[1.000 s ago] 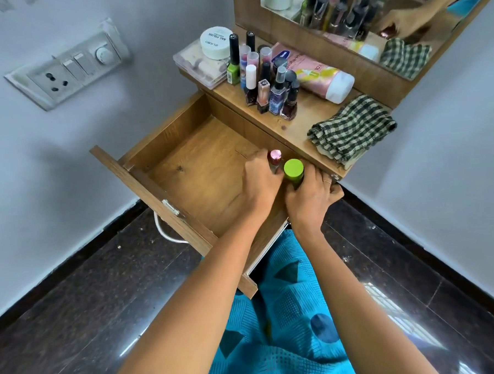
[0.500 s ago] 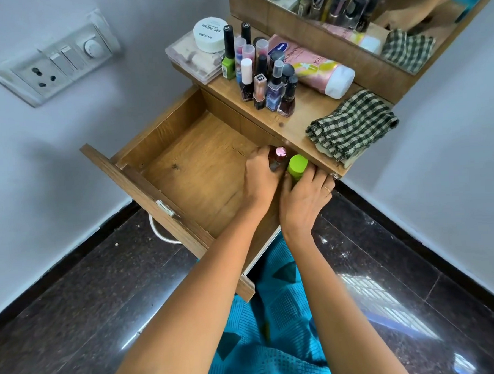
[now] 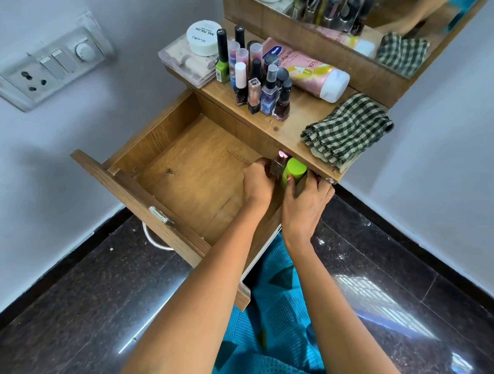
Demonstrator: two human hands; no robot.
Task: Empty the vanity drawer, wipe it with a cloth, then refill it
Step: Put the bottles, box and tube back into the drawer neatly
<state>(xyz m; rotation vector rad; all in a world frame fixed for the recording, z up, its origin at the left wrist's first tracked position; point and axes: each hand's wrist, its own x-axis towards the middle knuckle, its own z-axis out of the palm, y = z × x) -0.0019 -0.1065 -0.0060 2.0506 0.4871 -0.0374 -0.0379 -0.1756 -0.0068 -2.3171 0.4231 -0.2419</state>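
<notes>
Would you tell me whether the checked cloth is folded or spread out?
Folded: the checked cloth lies bunched in layers on the vanity top, its stacked edges visible at the front.

In the open drawer, the left hand grips a pink-capped bottle and the right hand a green-capped bottle.
</notes>
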